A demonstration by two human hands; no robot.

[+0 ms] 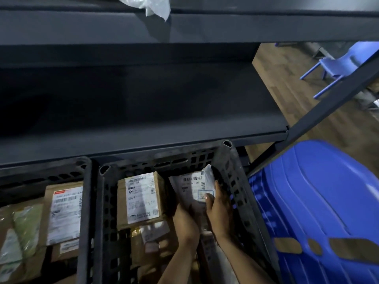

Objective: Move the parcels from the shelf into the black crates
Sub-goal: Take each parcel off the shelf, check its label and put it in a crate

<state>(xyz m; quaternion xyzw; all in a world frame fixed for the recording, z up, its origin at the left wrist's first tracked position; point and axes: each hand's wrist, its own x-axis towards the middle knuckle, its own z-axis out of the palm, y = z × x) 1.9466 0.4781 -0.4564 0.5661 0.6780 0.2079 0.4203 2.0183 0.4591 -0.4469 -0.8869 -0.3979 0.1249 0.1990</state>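
Hands — left hand [185, 221] and right hand [220, 212] — grip a grey mailer [191, 186], fingers clamped on it, inside the right black crate [241, 181], touching its 3 o'clock wall; brown box [141, 196] at 9 o'clock.

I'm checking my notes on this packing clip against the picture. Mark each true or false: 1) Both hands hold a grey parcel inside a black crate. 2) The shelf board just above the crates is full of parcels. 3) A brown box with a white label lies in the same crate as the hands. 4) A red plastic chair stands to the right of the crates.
1) True: the left hand and right hand hold the grey parcel in the black crate.
2) False: that shelf board shows no parcels.
3) True: the brown box lies left of the hands.
4) False: the chair is blue.
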